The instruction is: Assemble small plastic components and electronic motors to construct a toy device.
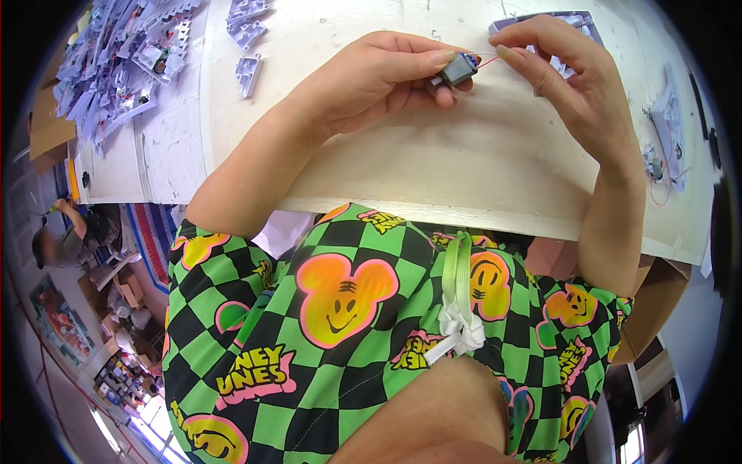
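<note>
A small motor (pixel 459 70) with a grey metal can and a blue end sits between the thumb and fingers of my left hand (pixel 379 77), above the white table. Thin red and white wires (pixel 488 62) run from its blue end toward my right hand (pixel 576 81). The right thumb and forefinger pinch together at the wires' far end; the exact tip is too small to make out. Behind the right hand lies a pale grey moulded plastic part (pixel 591 25), partly covered by the fingers.
A large heap of pale plastic housings (pixel 116 66) covers the table's left end. Several loose plastic pieces (pixel 247 73) lie right of it. Another housing (pixel 671 127) rests at the right edge, beside a wired motor (pixel 653 164). Another person (pixel 73 236) is at far left.
</note>
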A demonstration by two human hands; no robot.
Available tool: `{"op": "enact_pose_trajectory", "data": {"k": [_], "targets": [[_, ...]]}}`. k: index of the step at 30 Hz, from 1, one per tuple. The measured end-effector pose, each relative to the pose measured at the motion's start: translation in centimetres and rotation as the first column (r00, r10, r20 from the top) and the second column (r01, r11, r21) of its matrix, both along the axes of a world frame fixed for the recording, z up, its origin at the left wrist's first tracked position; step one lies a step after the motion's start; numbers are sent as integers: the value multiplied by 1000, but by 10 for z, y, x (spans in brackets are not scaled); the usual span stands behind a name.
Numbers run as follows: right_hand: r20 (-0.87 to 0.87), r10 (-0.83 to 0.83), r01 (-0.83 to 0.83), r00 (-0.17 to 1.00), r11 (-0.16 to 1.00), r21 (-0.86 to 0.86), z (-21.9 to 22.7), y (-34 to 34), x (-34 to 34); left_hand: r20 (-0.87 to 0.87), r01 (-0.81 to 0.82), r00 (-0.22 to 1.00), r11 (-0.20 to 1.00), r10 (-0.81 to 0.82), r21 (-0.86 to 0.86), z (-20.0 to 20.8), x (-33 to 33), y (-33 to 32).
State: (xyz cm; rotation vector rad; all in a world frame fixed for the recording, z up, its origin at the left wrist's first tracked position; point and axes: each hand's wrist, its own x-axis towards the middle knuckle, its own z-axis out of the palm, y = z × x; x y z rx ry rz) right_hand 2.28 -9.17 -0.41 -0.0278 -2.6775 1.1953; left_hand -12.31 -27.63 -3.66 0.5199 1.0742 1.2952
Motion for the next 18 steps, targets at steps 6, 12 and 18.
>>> {"op": "enact_pose_trajectory", "data": {"k": [6,12,18], "targets": [[-52,22,-18,998,997,80,-9,2,-3,-57,-24,998,1000,24,1,3,3,1],[-197,27,-5,980,994,112,-6,-3,-6,-63,-4,998,1000,5,27,-1,0,1],[-382,210,13,900,863,505,-3,-4,-9,-42,-31,999,999,32,22,-2,-5,0]]}}
